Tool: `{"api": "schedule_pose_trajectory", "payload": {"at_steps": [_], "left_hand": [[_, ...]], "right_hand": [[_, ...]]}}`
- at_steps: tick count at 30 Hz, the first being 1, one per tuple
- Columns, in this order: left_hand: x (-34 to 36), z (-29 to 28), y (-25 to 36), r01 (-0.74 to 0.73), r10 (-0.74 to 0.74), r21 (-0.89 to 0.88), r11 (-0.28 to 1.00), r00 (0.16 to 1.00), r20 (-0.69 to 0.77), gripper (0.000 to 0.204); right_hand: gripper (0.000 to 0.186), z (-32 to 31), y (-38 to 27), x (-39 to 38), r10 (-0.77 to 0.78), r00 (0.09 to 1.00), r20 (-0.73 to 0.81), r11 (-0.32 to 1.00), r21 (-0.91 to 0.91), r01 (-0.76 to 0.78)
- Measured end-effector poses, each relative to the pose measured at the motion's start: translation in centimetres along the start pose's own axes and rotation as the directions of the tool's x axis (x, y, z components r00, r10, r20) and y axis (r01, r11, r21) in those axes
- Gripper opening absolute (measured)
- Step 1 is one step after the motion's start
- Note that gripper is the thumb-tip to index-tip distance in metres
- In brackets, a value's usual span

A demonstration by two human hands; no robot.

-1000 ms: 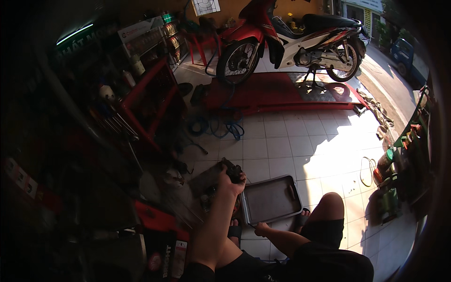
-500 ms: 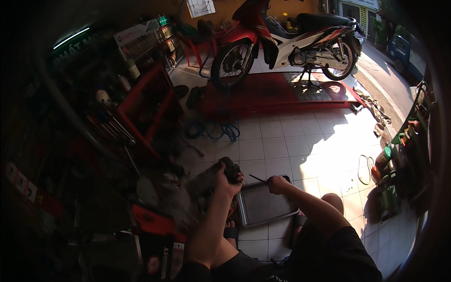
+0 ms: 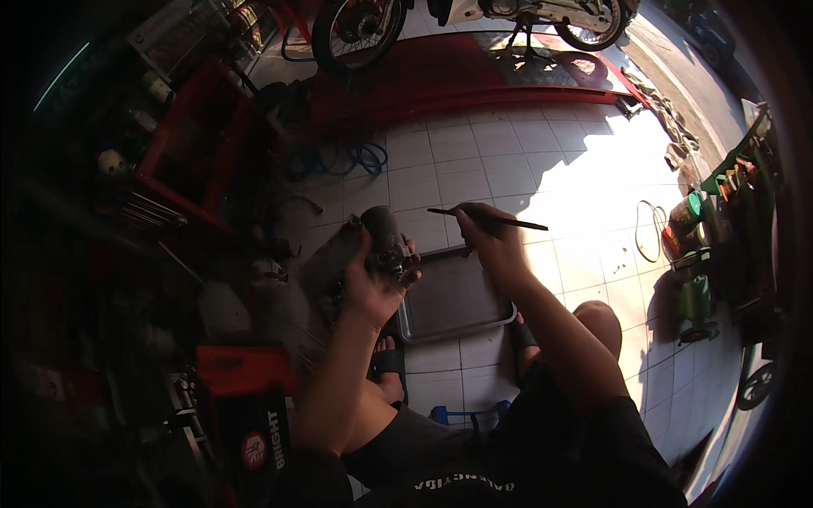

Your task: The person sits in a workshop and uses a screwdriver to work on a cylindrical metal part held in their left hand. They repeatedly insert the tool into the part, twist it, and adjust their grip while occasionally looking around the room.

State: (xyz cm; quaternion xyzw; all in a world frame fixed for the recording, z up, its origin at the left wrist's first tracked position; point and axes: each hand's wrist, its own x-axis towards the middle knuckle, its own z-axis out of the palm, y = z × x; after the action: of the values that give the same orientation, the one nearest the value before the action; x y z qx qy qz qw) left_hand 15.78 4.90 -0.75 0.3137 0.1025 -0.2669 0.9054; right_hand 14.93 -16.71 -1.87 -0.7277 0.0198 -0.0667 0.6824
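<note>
My left hand [image 3: 373,288] is raised over the left side of the tray, its fingers wrapped round a dark grey cylindrical metal engine part [image 3: 383,230] with small fittings at its lower end. To the right, my right hand [image 3: 495,245] grips a slim dark stick-like tool [image 3: 527,223] like a pen. Its thin tip points left toward the engine part, apart from it. Below both hands a shallow metal tray [image 3: 457,328] rests on the tiled floor between my feet. The inside of the tray is in shadow.
A motorbike [image 3: 584,21] stands on a red lift platform [image 3: 406,106] ahead. Blue hose [image 3: 368,157] lies coiled on the floor. A red tool cart [image 3: 182,144] stands left, a red box [image 3: 241,368] near my left arm. Green-topped containers [image 3: 694,203] line the right.
My view has tipped downward, so the motorbike sits higher in it. The tool in my right hand has turned and now lies nearly level, both ends showing. The engine part stays in my left hand.
</note>
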Motion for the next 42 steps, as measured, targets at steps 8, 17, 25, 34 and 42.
{"api": "schedule_pose_trajectory", "payload": {"at_steps": [8,17,25,34,42], "left_hand": [[1.2,-1.4,-1.1,-0.112,0.104,0.106,0.988,0.991,0.08,0.052],[-0.4,-1.7,-2.2,-0.257,0.174,0.274,0.927,0.94,0.292,0.061],[-1.2,-2.7,-2.0,-0.536,0.347,0.75,0.389,0.839,0.42,0.08],[-0.8,-0.8,-1.6,-0.569,0.448,0.815,0.113,0.761,0.469,0.067],[-0.2,-0.4,-2.2,-0.578,0.435,0.81,0.1,0.757,0.487,0.062]], "right_hand": [[0.03,-0.2,-0.6,-0.2,-0.108,0.972,0.21,0.93,0.367,0.024],[0.03,-1.5,-0.5,-1.1,-0.151,0.987,0.048,0.901,0.418,0.118],[0.027,-1.5,-6.7,-0.7,-0.186,0.964,0.19,0.959,0.25,0.135],[0.017,-1.6,-4.7,-2.1,-0.272,0.942,0.196,0.96,-0.019,0.281],[0.016,-1.3,-3.6,-1.8,-0.42,0.892,0.169,0.907,0.053,0.417]]}}
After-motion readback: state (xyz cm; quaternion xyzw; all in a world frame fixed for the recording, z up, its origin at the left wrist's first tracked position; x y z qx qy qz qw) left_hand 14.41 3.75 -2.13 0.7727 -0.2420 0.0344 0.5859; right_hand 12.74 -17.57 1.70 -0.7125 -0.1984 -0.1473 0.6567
